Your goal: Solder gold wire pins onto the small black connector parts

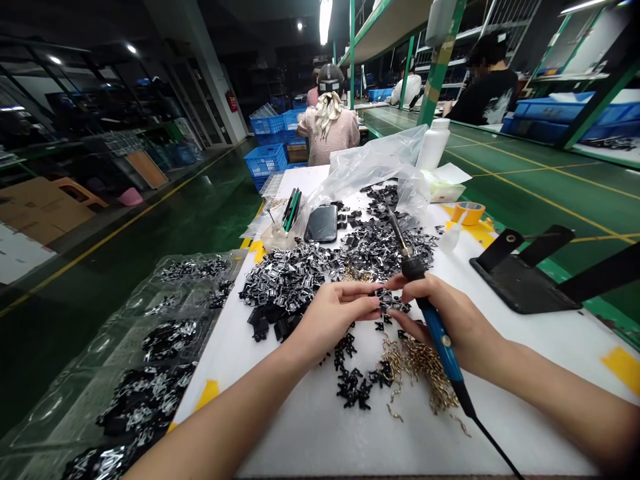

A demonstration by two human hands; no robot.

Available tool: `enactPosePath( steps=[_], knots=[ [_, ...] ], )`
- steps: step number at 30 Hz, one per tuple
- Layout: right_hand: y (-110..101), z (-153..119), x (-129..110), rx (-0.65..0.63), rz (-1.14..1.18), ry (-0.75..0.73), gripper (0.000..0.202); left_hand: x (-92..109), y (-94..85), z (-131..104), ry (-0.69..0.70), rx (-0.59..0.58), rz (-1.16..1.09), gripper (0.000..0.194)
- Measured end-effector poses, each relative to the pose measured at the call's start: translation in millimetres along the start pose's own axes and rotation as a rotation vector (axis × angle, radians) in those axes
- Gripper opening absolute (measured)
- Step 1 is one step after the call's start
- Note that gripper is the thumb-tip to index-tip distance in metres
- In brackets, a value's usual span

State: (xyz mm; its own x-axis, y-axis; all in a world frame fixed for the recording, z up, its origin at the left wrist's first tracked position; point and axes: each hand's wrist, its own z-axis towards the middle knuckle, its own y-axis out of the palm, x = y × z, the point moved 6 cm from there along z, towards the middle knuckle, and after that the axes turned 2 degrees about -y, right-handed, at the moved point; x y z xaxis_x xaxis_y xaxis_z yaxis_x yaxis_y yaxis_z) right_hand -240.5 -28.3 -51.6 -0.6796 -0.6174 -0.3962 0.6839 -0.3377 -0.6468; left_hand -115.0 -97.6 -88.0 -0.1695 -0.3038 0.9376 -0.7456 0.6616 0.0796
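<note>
My right hand point(450, 313) is wrapped round a blue soldering iron point(437, 331), its metal tip pointing up and away. The thumb and fingers of my left hand point(340, 308) pinch something too small to make out, close to my right fingertips. Just beyond both hands spreads a large pile of black and silver clips point(287, 277). Small black parts point(354, 388) lie scattered on the white tabletop point(310, 427) in front of my hands. Curved golden pieces point(433, 373) are heaped below my right hand.
A phone point(321, 223), a plastic bag point(370, 163), a white bottle point(433, 145) and orange tape point(468, 213) lie farther back. A black stand point(525, 267) is at right, filled clear trays point(165, 340) at left. A person in pink point(333, 130) sits ahead.
</note>
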Motion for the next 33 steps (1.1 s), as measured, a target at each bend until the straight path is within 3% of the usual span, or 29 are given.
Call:
enactPosePath(
  steps=[12,20,33],
  knots=[
    [-0.8,-0.8,0.5,0.027,0.010,-0.019,0.025,1.6,2.4,-2.0,-0.022,-0.021,0.005,0.045],
    [-2.2,3.3,-5.5,0.026,0.058,-0.018,0.024,3.5,0.0,-2.8,-0.021,0.050,-0.011,0.039],
    [-5.7,2.0,-4.3,0.085,0.104,-0.009,0.026,-0.8,-0.6,0.4,-0.034,0.008,-0.085,0.040]
  ],
)
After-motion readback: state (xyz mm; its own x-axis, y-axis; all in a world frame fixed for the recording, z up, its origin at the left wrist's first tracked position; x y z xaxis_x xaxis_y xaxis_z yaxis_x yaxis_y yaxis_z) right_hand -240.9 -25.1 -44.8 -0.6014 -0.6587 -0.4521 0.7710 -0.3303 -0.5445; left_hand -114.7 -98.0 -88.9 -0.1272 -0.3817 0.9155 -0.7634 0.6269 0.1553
